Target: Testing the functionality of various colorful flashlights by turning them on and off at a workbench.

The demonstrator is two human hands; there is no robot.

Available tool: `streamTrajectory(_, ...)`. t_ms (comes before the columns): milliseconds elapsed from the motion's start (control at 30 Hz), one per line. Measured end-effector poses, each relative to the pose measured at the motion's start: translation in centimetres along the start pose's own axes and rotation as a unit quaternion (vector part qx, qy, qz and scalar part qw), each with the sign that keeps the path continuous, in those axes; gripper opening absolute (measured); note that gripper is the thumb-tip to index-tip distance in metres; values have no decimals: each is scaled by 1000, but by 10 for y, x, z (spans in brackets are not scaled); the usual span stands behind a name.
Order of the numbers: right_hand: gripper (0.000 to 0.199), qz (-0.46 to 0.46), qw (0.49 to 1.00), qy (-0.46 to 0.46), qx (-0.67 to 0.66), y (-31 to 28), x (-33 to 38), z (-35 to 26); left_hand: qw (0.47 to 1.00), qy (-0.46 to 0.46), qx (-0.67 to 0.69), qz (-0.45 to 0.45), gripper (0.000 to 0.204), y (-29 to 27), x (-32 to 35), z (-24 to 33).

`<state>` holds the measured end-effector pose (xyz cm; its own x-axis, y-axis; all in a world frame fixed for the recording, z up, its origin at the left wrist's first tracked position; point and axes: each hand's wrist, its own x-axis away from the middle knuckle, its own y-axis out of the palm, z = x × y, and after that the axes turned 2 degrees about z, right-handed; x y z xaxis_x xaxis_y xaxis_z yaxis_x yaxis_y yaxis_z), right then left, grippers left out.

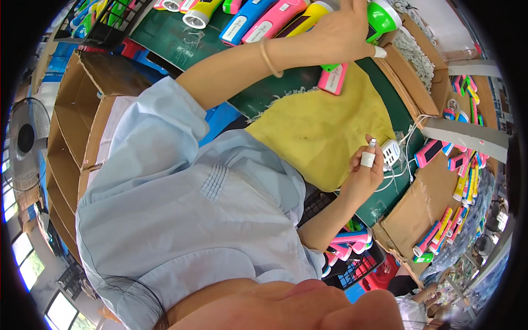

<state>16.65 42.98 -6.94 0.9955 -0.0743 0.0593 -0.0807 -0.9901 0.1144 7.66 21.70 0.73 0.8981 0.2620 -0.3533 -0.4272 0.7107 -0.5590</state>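
Across the upper middle reaches my left hand (pixel 338 33), a band on its wrist and white tape on its thumb. It is closed over the middle of a green-and-pink flashlight (pixel 333 81); the green head shows beyond the hand and the pink end below it. The top edge cuts off some fingers. Lower right, my right hand (pixel 364 171), with white tape on a finger, pinches a small plug with a metal tip, which looks like a USB plug (pixel 373 142). Right beside it is a white multi-port USB charger (pixel 390 153) with white cables. A yellow cloth (pixel 313 129) lies between my hands.
Several flashlights, including a blue one (pixel 242 25), lie along the green table (pixel 176 41). An open carton (pixel 410 55) of white cords stands at the right. More flashlights fill a cardboard tray (pixel 412 209) and a black basket (pixel 360 269). A fan (pixel 26 137) stands far left.
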Motion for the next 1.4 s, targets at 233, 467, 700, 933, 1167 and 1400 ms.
streamTrajectory(233,15,-81,995,-28,-57,9,-21,-15,763,-197,553,-270,45,21,-1,-35)
streamTrajectory(467,12,-61,821,-413,389,54,-21,-42,826,-232,462,-227,41,23,53,-9)
streamTrajectory(700,23,-385,897,-141,164,33,-11,-57,739,-67,648,-171,45,18,53,-20)
streamTrajectory(933,29,-308,730,-552,259,40,20,-20,538,-208,797,-178,67,23,60,-32)
streamTrajectory(1167,50,-124,864,-397,284,62,36,-28,612,-77,761,-199,76,27,81,-22)
streamTrajectory(1400,38,-132,978,-91,132,59,16,4,734,-9,655,-177,45,14,95,-25)
